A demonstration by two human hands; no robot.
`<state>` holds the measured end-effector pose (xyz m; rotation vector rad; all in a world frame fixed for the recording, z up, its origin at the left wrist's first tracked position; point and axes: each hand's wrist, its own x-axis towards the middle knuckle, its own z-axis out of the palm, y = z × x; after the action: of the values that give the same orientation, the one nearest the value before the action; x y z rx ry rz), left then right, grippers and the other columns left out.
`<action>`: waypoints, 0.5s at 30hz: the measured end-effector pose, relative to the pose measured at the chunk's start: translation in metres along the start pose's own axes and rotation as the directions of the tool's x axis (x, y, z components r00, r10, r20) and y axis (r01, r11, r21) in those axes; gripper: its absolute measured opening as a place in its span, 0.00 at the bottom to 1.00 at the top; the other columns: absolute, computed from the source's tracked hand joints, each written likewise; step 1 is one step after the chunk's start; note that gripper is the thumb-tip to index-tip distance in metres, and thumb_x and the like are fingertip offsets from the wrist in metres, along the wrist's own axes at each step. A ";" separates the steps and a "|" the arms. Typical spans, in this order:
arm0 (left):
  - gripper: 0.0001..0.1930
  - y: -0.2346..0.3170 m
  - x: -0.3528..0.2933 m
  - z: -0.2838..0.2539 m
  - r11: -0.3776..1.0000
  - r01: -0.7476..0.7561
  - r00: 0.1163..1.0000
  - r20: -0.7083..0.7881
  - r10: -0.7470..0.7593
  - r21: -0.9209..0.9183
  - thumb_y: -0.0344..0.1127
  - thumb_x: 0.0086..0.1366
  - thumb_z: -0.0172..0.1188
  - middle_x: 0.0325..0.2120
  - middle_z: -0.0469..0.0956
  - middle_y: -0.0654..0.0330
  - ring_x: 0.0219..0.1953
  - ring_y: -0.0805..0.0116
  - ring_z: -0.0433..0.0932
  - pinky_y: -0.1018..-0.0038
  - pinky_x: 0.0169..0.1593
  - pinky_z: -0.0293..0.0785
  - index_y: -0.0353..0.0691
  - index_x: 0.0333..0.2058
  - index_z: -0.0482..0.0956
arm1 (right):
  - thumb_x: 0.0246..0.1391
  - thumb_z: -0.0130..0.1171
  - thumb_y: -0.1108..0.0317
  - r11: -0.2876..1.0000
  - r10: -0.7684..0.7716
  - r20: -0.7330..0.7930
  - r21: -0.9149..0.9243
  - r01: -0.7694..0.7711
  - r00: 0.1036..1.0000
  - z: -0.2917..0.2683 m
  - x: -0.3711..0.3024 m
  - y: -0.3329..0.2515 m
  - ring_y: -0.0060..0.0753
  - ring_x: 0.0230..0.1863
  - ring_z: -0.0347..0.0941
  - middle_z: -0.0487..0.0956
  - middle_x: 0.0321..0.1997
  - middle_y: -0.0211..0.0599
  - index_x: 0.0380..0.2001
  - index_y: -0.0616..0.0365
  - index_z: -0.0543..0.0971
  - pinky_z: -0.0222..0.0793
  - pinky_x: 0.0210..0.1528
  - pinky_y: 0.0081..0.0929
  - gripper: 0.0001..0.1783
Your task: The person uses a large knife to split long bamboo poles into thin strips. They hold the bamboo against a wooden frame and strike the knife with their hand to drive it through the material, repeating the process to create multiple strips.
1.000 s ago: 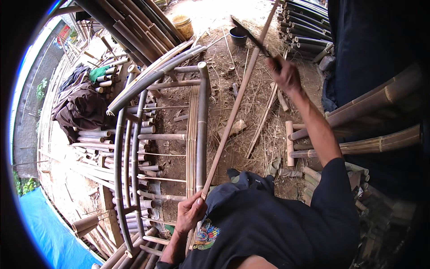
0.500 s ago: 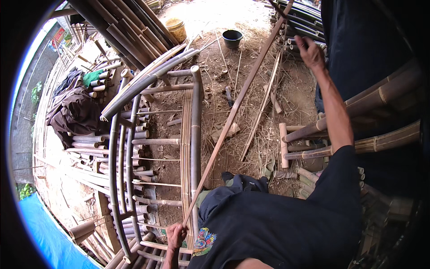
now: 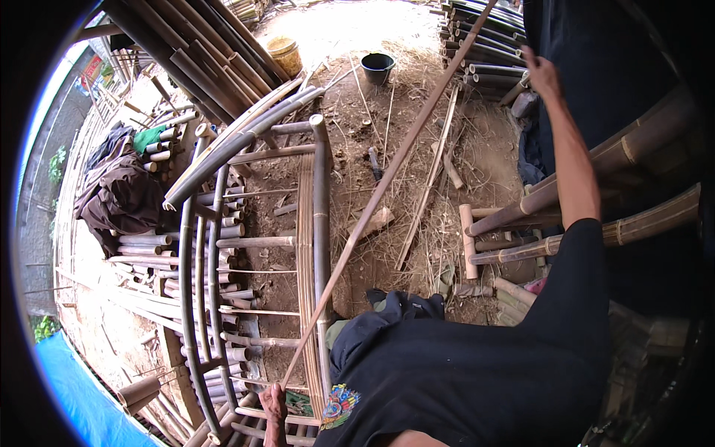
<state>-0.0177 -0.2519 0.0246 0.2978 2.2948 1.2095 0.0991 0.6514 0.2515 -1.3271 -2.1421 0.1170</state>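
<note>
My left hand point(image 3: 273, 403) is closed around the lower end of a long, flat bamboo strip point(image 3: 380, 192). The strip slants from that hand up past the top edge, crossing in front of a bamboo bench frame point(image 3: 321, 223). Off to the strip's right, my right arm reaches far forward. The right hand point(image 3: 547, 78) is apart from the strip, its fingers curled with one digit sticking up; what it grips is lost against dark cloth. Along the bench frame run several thin, pale bamboo slats point(image 3: 306, 201), with rungs point(image 3: 257, 242) to their left.
Cut bamboo poles point(image 3: 491, 45) are stacked at the far right, near a black bucket point(image 3: 377, 68) and a yellowish bucket point(image 3: 284, 55). Bamboo legs point(image 3: 467, 242) jut in at right. A tool with a dark handle point(image 3: 375, 164) lies among shavings. Brown cloth point(image 3: 119, 195) covers poles at left.
My left hand has moved down and left with the strip's end. My right hand has swung right, away from the strip; the dark, thin tool beside it earlier no longer shows.
</note>
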 end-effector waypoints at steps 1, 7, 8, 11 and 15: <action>0.28 -0.024 -0.002 -0.006 0.999 0.046 0.999 -0.009 -0.047 -0.024 0.49 0.69 0.46 0.09 0.58 0.70 0.14 0.79 0.55 0.75 0.19 0.48 0.37 0.13 0.61 | 0.49 0.35 0.19 0.998 0.051 -0.038 0.050 -0.050 0.998 -0.017 0.023 0.031 0.56 0.48 0.76 0.81 0.39 0.58 0.39 0.66 0.81 0.70 0.47 0.42 0.54; 0.16 0.038 0.021 0.033 0.945 0.210 0.946 0.297 -0.132 -0.251 0.42 0.69 0.54 0.21 0.63 0.73 0.22 0.82 0.60 0.82 0.25 0.55 0.36 0.48 0.74 | 0.48 0.39 0.19 0.975 0.164 0.089 -0.167 -0.147 0.983 -0.038 -0.004 0.006 0.54 0.44 0.78 0.81 0.36 0.55 0.33 0.63 0.82 0.71 0.44 0.42 0.51; 0.17 0.075 0.038 0.058 0.943 0.169 0.933 0.355 -0.060 -0.287 0.39 0.68 0.55 0.22 0.66 0.74 0.23 0.84 0.62 0.83 0.25 0.56 0.37 0.52 0.72 | 0.48 0.40 0.19 0.986 0.004 0.048 -0.165 0.004 0.999 -0.021 -0.034 -0.011 0.54 0.42 0.78 0.81 0.36 0.53 0.33 0.62 0.81 0.71 0.42 0.42 0.50; 0.18 0.160 0.099 0.106 0.901 0.274 0.833 0.552 -0.046 -0.337 0.40 0.70 0.54 0.23 0.69 0.72 0.20 0.84 0.64 0.84 0.24 0.62 0.36 0.53 0.73 | 0.50 0.40 0.21 0.975 -0.196 0.158 0.140 0.174 0.968 0.029 -0.140 -0.084 0.44 0.29 0.77 0.78 0.24 0.41 0.29 0.55 0.76 0.72 0.32 0.42 0.43; 0.21 0.239 0.150 0.142 0.865 0.133 0.857 0.494 0.145 -0.484 0.42 0.67 0.58 0.28 0.74 0.67 0.21 0.82 0.67 0.83 0.23 0.63 0.34 0.53 0.73 | 0.58 0.35 0.29 0.810 -0.542 0.293 0.433 0.397 0.787 0.073 -0.275 -0.150 0.17 0.08 0.58 0.64 0.12 0.24 0.23 0.53 0.68 0.53 0.05 0.21 0.36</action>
<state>-0.0772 0.0487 0.1024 0.3782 1.4537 1.4692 0.0282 0.3641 0.1257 -0.5485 -2.5851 0.5830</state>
